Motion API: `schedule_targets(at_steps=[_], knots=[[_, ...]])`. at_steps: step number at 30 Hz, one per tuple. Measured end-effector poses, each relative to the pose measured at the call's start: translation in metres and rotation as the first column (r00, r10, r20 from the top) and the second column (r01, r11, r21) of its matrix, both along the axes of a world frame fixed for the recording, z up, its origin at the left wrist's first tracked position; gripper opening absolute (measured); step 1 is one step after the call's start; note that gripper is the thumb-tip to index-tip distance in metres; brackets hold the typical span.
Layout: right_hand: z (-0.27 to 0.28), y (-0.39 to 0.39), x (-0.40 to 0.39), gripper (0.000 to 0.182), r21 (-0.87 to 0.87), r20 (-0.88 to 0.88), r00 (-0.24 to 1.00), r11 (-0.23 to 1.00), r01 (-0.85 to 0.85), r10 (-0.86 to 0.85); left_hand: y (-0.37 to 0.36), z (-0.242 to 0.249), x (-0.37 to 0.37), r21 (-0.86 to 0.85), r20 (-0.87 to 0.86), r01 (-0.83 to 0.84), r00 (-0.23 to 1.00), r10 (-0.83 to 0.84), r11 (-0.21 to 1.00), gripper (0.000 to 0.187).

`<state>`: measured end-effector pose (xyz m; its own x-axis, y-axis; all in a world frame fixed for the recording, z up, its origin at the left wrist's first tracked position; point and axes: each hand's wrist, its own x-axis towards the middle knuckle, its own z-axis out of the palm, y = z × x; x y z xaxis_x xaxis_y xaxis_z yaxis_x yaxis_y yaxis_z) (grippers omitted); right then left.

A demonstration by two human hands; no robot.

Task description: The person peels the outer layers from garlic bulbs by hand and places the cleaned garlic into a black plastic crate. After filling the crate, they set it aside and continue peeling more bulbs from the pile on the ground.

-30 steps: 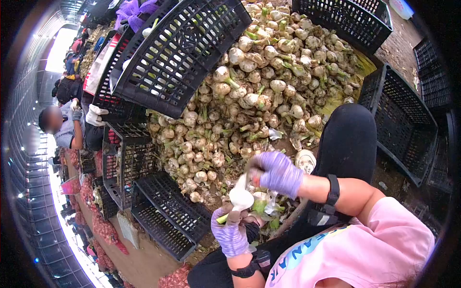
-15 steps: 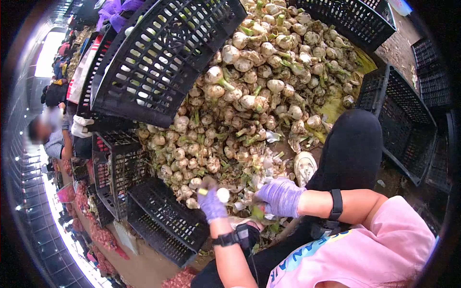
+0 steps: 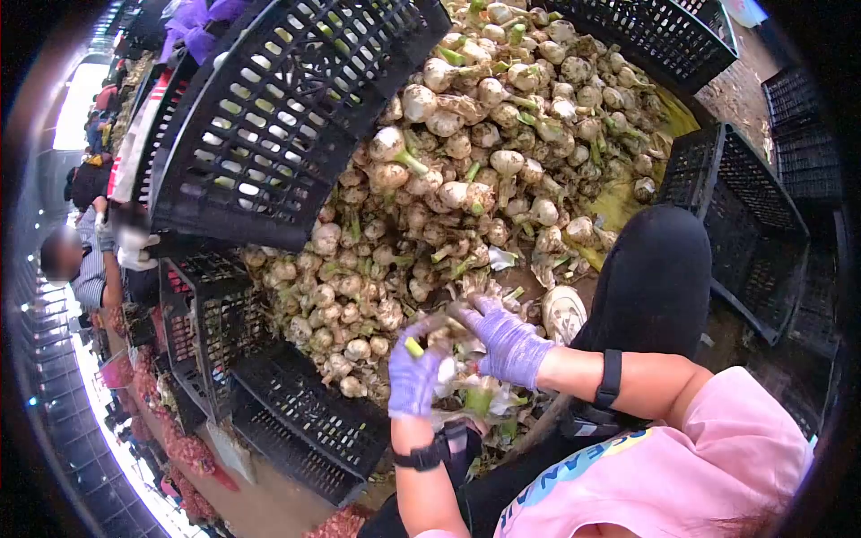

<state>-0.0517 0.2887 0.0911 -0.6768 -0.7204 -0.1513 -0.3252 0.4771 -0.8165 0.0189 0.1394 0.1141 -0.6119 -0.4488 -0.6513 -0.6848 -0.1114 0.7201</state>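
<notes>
My left hand (image 3: 415,378), in a purple glove, is closed around a pale bulb (image 3: 446,368), and a short yellow-green stem stands up between its fingers. Just to the right, my right hand (image 3: 507,341), gloved the same way, has its fingers stretched toward the left fingertips. Its own tips are dark and blurred, and nothing can be made out in it. Beneath both hands are loose husks and green leaf scraps (image 3: 484,401). Beyond them rises a large heap of soil-marked bulbs (image 3: 466,170) with cut stems.
Black crates stand at the upper left (image 3: 269,117), lower left (image 3: 305,417), right (image 3: 753,224) and top right (image 3: 655,40). A yellow sheet (image 3: 619,202) lies under the heap. My shoe (image 3: 563,314) is beside it. Another person (image 3: 94,269) is at the far left.
My right hand has moved up and left, and its fingers have stretched out. The left hand has shifted slightly right. The view has shifted a little.
</notes>
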Motion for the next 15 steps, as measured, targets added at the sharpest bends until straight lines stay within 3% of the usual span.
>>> schedule_targets(at_steps=[1, 2, 3, 4, 5, 7, 8, 9, 10, 11, 12, 13, 14, 15], knots=[[0.003, 0.0, -0.001, 0.052, -0.014, -0.006, 1.0, 1.0, -0.003, 0.003, 0.008, 0.018, 0.01, 0.047, -0.104, -0.031, 0.994, 0.036, 0.998, 0.037], [0.006, 0.002, -0.005, 0.045, -0.108, 0.136, 0.989, 0.993, -0.04, 0.054, 0.019, 0.046, 0.014, 0.03, -0.18, -0.078, 0.98, 0.082, 0.996, 0.039], [0.01, 0.004, -0.007, 0.038, -0.201, 0.268, 0.956, 0.977, -0.064, 0.118, 0.024, 0.056, 0.023, 0.159, -0.226, -0.142, 0.958, 0.176, 0.977, 0.038], [0.006, 0.0, -0.004, 0.026, -0.25, 0.411, 0.902, 0.968, -0.024, 0.128, 0.031, 0.063, 0.025, 0.059, -0.193, -0.122, 0.972, 0.131, 0.991, 0.037], [0.003, 0.0, 0.001, 0.026, -0.259, 0.402, 0.906, 0.965, -0.029, 0.135, 0.041, 0.068, 0.027, -0.041, -0.152, -0.101, 0.984, 0.094, 0.994, 0.035], [0.0, -0.001, 0.016, 0.025, -0.314, 0.69, 0.72, 0.927, 0.205, 0.074, 0.049, 0.048, 0.038, 0.07, -0.276, -0.205, 0.936, 0.217, 0.976, 0.034], [-0.001, -0.002, 0.014, 0.032, -0.229, 0.811, 0.583, 0.941, 0.249, 0.043, 0.042, 0.032, 0.047, 0.091, -0.342, -0.278, 0.893, 0.292, 0.956, 0.036], [0.002, -0.002, 0.015, 0.032, -0.234, 0.805, 0.592, 0.941, 0.246, 0.046, 0.035, 0.023, 0.052, 0.122, -0.404, -0.341, 0.841, 0.36, 0.932, 0.039], [0.007, -0.001, 0.019, 0.037, -0.332, 0.781, 0.617, 0.903, 0.273, 0.101, 0.036, 0.032, 0.049, 0.273, -0.399, -0.404, 0.778, 0.485, 0.873, 0.042], [0.01, 0.003, 0.025, 0.041, -0.421, 0.755, 0.638, 0.858, 0.293, 0.152, 0.033, 0.036, 0.053, 0.304, -0.378, -0.401, 0.782, 0.496, 0.864, 0.041], [-0.005, 0.002, 0.02, 0.048, -0.335, 0.575, 0.815, 0.93, 0.151, 0.075, 0.023, 0.025, 0.06, 0.266, -0.352, -0.508, 0.74, 0.573, 0.819, 0.042], [-0.008, 0.0, 0.018, 0.048, -0.237, 0.668, 0.744, 0.943, 0.233, -0.016, 0.009, 0.007, 0.066, 0.223, -0.335, -0.608, 0.687, 0.645, 0.762, 0.043], [-0.022, -0.001, 0.014, 0.049, -0.19, 0.614, 0.786, 0.954, 0.233, -0.07, -0.007, 0.007, 0.076, 0.22, -0.301, -0.567, 0.735, 0.608, 0.794, 0.042], [-0.035, 0.0, 0.01, 0.05, -0.146, 0.557, 0.822, 0.959, 0.242, -0.123, -0.015, 0.004, 0.085, 0.413, -0.265, -0.648, 0.587, 0.765, 0.64, 0.036]])
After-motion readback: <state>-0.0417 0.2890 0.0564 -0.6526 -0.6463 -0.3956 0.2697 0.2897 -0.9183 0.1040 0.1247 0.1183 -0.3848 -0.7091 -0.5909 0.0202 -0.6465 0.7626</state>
